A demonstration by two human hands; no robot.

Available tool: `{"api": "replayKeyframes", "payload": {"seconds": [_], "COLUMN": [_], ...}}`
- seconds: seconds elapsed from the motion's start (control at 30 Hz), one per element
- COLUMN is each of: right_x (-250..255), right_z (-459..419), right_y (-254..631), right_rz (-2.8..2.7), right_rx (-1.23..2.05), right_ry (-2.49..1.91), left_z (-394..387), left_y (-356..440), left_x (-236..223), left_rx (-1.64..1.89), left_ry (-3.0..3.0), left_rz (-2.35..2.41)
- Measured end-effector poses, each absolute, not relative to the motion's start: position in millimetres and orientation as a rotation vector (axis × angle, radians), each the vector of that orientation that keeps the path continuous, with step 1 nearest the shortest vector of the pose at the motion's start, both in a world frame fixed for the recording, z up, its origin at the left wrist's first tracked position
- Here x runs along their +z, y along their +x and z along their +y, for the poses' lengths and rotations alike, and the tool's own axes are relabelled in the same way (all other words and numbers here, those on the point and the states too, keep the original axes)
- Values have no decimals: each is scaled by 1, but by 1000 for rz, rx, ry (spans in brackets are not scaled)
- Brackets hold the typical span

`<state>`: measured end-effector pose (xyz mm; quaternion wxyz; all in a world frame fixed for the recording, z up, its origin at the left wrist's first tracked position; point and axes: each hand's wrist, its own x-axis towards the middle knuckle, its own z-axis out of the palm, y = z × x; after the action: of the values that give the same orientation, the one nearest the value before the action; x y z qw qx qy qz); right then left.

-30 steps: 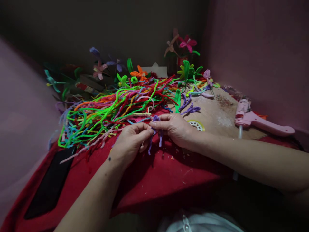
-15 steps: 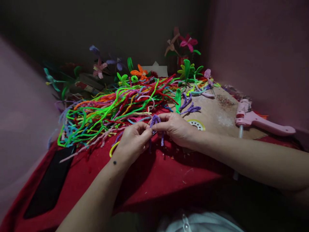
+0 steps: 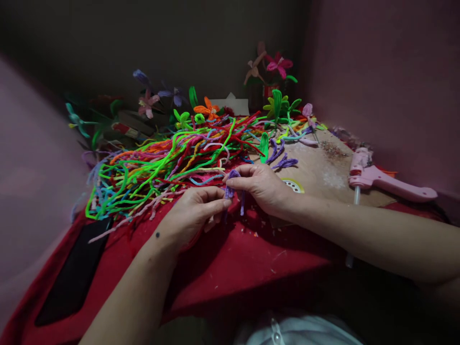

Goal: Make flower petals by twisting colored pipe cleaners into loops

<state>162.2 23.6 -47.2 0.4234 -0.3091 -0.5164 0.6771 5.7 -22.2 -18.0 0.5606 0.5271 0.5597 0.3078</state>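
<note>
Between my hands is a purple pipe cleaner (image 3: 233, 178) bent into loops, with a loose end hanging below. My right hand (image 3: 264, 187) pinches its looped top between thumb and fingers. Lower down, my left hand (image 3: 199, 206) pinches the same piece near its bottom with thumb and index finger. Past my right hand lie more purple looped pipe cleaners (image 3: 285, 162) and a green looped leaf (image 3: 264, 146). A big heap of colourful pipe cleaners (image 3: 168, 158) spreads out behind my left hand.
A pink glue gun (image 3: 391, 182) lies at right, beside a brown board (image 3: 316, 167). A yellow-rimmed white spool (image 3: 293, 186) sits behind my right wrist. A black phone-like slab (image 3: 74, 273) rests on the red cloth (image 3: 230, 273). Pipe-cleaner flowers (image 3: 208, 109) stand at the back.
My left hand has shifted slightly left and down along the purple pipe cleaner. My right fingers have closed over its loops, which look more pressed together. The yellow ring by my left wrist is now hidden.
</note>
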Motion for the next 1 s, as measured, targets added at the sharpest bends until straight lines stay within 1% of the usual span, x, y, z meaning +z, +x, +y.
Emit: {"api": "replayKeyframes", "payload": {"seconds": [0.1,0.2,0.4,0.53,0.6,0.8,1.0], "right_x": [-46,-45,-44,-46,-47,-49,-45], "right_z": [23,23,23,23,23,23,23], "right_y": [162,162,162,161,161,161,161], "right_rz": [-1265,-1232,-1187,-1205,-1215,-1177,-1053], "right_rx": [1710,1696,1750,1755,1767,1822,1882], "right_ry": [-778,-812,-823,-761,-741,-738,-788], "left_z": [-22,-22,-26,-29,-30,-36,-38], "left_y": [-1,-3,2,9,13,19,22], "left_x": [-14,-11,-8,-9,-9,-15,-20], "left_rx": [658,689,964,1202,1267,1246,1145], "left_ry": [1304,1326,1263,1360,1410,1569,1935], "left_rz": [1353,1381,1373,1394,1401,1475,1568]}}
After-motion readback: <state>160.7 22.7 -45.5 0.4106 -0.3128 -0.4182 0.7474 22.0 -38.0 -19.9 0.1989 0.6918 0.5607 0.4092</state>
